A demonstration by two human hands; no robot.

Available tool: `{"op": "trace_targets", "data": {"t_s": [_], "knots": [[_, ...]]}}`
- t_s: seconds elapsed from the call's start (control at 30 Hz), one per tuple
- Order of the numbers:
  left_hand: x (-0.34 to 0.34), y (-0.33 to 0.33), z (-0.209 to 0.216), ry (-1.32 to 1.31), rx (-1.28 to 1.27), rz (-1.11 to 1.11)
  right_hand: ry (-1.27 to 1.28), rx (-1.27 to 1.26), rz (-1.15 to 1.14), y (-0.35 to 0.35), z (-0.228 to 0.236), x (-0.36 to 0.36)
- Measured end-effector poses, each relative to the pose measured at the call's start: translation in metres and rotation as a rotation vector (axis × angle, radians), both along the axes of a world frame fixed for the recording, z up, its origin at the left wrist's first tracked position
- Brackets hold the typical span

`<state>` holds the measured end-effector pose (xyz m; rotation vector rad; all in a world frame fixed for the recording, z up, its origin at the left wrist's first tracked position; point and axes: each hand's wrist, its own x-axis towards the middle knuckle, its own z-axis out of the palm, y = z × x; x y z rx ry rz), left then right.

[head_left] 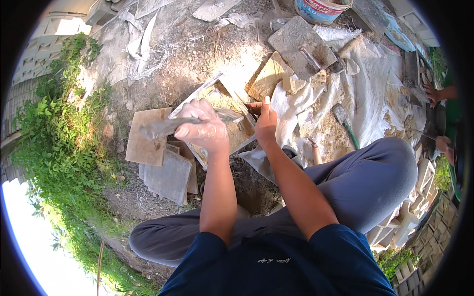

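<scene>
My left hand [205,129], dusted with pale powder, is closed around a long grey hand tool [160,129]. One rounded end juts out to the left, and a flatter part [229,115] shows past my fingers on the right. The tool's exact kind is unclear. It is held above a square, pale-edged frame [232,89] with sandy material [239,129] inside. At the frame's right side, my right hand [265,123] has its thumb up and fingers curled at the edge, seeming to grip it. My left hand and the tool hide part of the frame.
Flat slabs [168,172] lie stacked left of the frame. A yellowish slab [269,76], a hammer [338,61] and a green-handled brush [345,123] lie right, by white sheeting [370,89]. A bucket [323,11] stands behind. A co-worker's hand [433,93] shows far right.
</scene>
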<state>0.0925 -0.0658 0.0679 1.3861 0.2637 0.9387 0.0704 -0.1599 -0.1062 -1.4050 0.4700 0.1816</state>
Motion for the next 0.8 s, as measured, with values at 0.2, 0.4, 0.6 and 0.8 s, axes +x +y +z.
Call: {"op": "trace_targets", "data": {"t_s": [0.2,0.4,0.6,0.8], "knots": [[0.008,-0.004,-0.003,0.065,0.006,0.029,-0.010,0.033,-0.022,0.003,0.009,0.001],[0.011,-0.003,-0.006,0.055,0.045,0.104,-0.002,0.061,-0.024,0.003,0.011,0.002],[0.011,0.001,-0.006,0.061,0.120,0.103,-0.072,0.002,0.000,0.003,0.010,0.011],[0.005,0.002,-0.003,0.017,0.065,0.078,-0.027,0.014,-0.017,0.007,0.008,-0.002]]}}
